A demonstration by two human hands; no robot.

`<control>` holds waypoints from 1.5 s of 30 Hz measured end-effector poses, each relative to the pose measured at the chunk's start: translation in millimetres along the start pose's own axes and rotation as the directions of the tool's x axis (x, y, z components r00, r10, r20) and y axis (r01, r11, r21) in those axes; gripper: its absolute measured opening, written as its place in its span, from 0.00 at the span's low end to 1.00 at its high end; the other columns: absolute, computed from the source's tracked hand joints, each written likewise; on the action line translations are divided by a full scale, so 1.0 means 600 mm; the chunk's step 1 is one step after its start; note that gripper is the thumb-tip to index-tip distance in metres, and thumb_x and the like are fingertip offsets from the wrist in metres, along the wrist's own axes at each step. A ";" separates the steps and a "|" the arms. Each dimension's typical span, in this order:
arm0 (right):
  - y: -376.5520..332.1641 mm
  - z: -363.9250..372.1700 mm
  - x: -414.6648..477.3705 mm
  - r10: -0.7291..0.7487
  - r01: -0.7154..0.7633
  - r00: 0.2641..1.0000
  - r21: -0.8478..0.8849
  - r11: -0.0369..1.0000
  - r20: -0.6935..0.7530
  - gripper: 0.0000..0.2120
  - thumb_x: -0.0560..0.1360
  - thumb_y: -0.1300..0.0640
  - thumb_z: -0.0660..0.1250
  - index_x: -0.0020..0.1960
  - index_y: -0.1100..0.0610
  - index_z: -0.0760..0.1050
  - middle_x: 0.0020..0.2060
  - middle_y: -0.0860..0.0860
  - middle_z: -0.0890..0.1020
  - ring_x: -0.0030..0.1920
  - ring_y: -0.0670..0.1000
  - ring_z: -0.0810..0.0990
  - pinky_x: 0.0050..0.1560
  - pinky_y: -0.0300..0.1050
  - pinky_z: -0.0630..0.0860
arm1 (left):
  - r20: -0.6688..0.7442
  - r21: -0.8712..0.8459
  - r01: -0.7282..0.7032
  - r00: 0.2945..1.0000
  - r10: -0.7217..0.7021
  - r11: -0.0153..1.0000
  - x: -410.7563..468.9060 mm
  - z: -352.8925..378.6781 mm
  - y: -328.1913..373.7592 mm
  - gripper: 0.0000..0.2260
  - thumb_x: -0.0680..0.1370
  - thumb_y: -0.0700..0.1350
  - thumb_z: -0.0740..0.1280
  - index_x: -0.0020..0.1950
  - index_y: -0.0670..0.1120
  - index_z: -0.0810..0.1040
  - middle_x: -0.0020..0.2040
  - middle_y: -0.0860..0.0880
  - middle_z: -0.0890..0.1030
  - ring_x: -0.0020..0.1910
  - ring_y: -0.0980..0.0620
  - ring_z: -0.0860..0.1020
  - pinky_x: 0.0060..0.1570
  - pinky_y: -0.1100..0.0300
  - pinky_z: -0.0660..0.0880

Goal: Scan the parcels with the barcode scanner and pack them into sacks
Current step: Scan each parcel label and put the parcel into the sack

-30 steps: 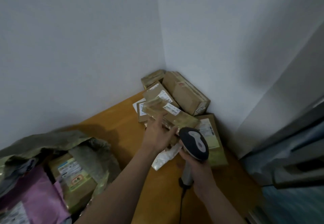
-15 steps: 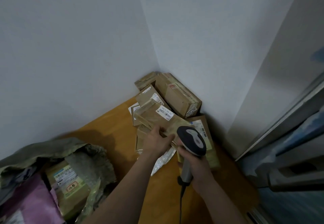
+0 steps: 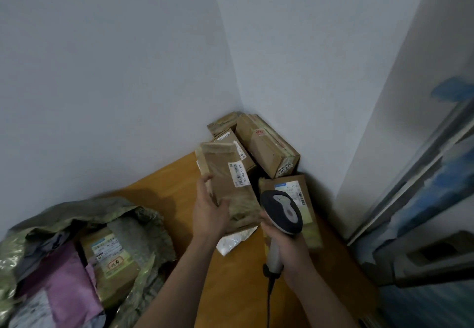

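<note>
One brown parcel [image 3: 225, 189] is held above the wooden table [image 3: 164, 181], in front of the pile in the corner. Its long axis runs from the near lower end up and away toward the corner, tilted slightly left. The broad face bearing the white barcode label [image 3: 238, 173] is turned to the camera. The left hand [image 3: 210, 214] grips the lower left edge: the thumb lies across the front face, and the fingers curl round the side to the back. The upper and right edges of the parcel are free.

Just right of its lower end stands the barcode scanner [image 3: 282, 212], head uppermost and handle downward, with its cable [image 3: 269, 302] trailing toward the viewer. The right hand [image 3: 287, 245] is wrapped round the handle, fingers closed about it.

Behind lie a large box [image 3: 266, 148] against the corner, a flat labelled parcel [image 3: 305, 199] under the scanner, and a white plastic bag [image 3: 230, 243] below the held parcel. Bare tabletop lies open to the left, between the pile and the open sack [image 3: 143, 227]. The sack already holds a labelled carton [image 3: 112, 258] and a pink bag [image 3: 66, 284]. Two walls [image 3: 102, 71] close off the far side.
</note>
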State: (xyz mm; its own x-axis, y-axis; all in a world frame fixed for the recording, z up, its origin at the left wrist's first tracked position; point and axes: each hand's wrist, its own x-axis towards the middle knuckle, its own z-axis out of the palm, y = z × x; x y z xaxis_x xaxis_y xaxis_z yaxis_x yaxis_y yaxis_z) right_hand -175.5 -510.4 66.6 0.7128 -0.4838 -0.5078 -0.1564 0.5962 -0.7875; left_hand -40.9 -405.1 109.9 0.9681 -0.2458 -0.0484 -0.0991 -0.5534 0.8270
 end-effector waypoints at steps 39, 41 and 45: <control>0.086 0.318 -0.129 0.135 -0.121 0.961 -0.073 0.990 0.243 0.29 0.65 0.55 0.79 0.66 0.53 0.80 0.61 0.54 0.84 0.60 0.58 0.82 0.54 0.55 0.80 | -0.430 -0.188 -0.242 0.892 0.142 0.952 -0.171 -0.343 -0.152 0.25 0.81 0.38 0.64 0.74 0.58 0.62 0.60 0.69 0.76 0.57 0.65 0.78 0.48 0.67 0.77; 0.092 0.329 -0.135 0.140 -0.118 0.952 -0.094 0.988 0.271 0.24 0.71 0.59 0.77 0.66 0.55 0.80 0.60 0.54 0.84 0.60 0.57 0.83 0.52 0.53 0.80 | -0.430 -0.143 -0.286 0.880 0.201 0.947 -0.163 -0.359 -0.168 0.28 0.83 0.35 0.63 0.77 0.59 0.64 0.69 0.60 0.72 0.68 0.59 0.74 0.62 0.59 0.74; 0.099 0.348 -0.147 0.117 -0.069 0.944 -0.165 0.984 0.307 0.20 0.73 0.61 0.76 0.64 0.54 0.80 0.58 0.54 0.85 0.58 0.56 0.84 0.53 0.55 0.83 | -0.390 -0.044 -0.302 0.883 0.262 0.952 -0.141 -0.386 -0.184 0.26 0.82 0.31 0.60 0.65 0.62 0.80 0.56 0.51 0.70 0.58 0.55 0.70 0.57 0.57 0.72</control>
State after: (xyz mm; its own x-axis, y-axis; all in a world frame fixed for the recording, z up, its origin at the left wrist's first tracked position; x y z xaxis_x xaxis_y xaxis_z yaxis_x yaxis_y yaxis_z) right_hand -104.8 -298.3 137.4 0.8648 -0.1902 -0.4648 -0.3157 0.5138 -0.7977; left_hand -58.6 -139.3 152.6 0.9184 -0.0511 0.3923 -0.3764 -0.4182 0.8267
